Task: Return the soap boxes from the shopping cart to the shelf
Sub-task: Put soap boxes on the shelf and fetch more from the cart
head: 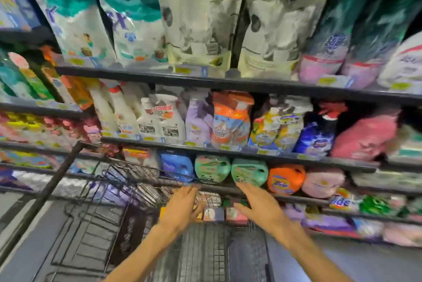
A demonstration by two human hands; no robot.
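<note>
Reaching over the shopping cart [127, 181], you had both hands spread and holding nothing: left hand [182, 207] and right hand [260, 206] flanked the soap boxes [225, 213] at the cart's far end, below the shelf [285, 197]. Close squarely on one box before lifting. Beyond the cart, an orange jug [285, 177] read "Tide".

supermarket cleaning-goods aisle, dark tiered shelves [228, 82] crowded with detergent bags [201, 21], spray bottles [148, 117], handled jugs [286, 179], yellow price tags [325, 80] along shelf edges, wire shopping cart [137, 181] drawn up in front
</note>
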